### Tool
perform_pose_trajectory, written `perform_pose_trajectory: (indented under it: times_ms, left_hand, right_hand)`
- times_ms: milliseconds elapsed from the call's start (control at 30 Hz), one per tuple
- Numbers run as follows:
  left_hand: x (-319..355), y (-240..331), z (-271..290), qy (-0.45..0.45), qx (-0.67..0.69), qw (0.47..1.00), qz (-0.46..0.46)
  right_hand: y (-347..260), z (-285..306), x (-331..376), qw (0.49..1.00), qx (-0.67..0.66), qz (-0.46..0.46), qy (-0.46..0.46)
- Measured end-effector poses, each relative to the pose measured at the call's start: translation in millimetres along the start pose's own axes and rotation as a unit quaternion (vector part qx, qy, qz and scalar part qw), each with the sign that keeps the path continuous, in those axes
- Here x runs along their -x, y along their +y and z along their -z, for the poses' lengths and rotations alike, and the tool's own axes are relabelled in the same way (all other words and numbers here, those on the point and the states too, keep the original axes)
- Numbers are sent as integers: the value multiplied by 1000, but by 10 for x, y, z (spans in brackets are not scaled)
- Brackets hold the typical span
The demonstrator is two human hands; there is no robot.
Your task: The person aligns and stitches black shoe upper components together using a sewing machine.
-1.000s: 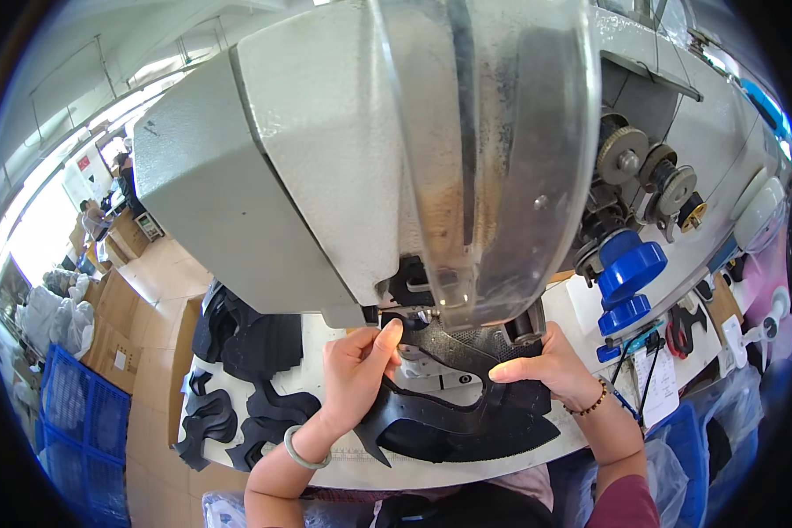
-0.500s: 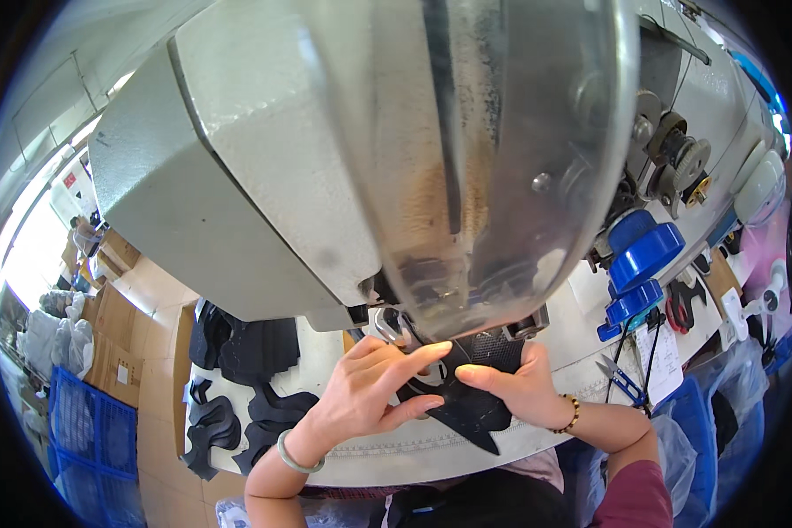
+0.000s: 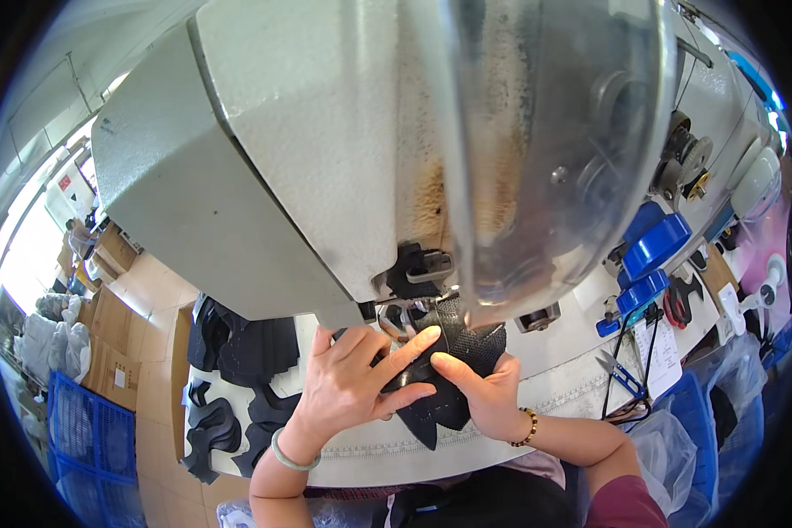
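Observation:
A black mesh-and-smooth fabric piece [image 3: 449, 407], looking like a shoe upper, lies under the head of a grey sewing machine [image 3: 304, 114], its pointed end toward me. My left hand [image 3: 348, 380] rests over the piece's left side, thumb and index finger stretched out and apart, the other fingers bent near the machine's foot. On the right edge, my right hand [image 3: 495, 398] grips the piece, thumb lying on top and the other fingers mostly hidden. The two index and thumb tips nearly meet at the middle of the piece. The needle itself is hard to make out.
A clear shield [image 3: 572, 158] hangs before the machine head. Stacked black cut pieces [image 3: 255, 348] lie on the table's left. Blue-handled snips [image 3: 623, 377], a paper sheet [image 3: 658, 352] and blue thread holders [image 3: 656, 246] are at the right. Blue crates [image 3: 88, 431] stand on the floor at left.
The black piece has turned so its pointed end has swung left. My right hand has moved left with it. The machine and shield sit differently in view, as my head has shifted.

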State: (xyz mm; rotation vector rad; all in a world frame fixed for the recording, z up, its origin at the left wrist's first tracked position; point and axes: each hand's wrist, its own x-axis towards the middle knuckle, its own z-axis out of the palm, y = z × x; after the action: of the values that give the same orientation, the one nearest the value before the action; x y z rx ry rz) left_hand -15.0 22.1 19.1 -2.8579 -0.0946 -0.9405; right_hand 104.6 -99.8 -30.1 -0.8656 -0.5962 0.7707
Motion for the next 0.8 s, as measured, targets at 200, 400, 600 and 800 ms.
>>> perform_pose_trajectory:
  times_ms: [200, 400, 600, 800]
  left_hand:
    - [-6, -14, -22, 30, -40, 999, 6]
    - [20, 43, -32, 64, 25, 998, 10]
    - [82, 1, -111, 98, 87, 991, 3]
    - [7, -22, -127, 115, 90, 989, -10]
  right_hand:
    - [56, -86, -41, 998, -50, 24, 10]
    - [58, -166, -80, 998, -26, 40, 49]
    - [63, -191, -90, 997, 17, 48, 61]
    - [64, -157, -81, 996, 23, 57, 72]
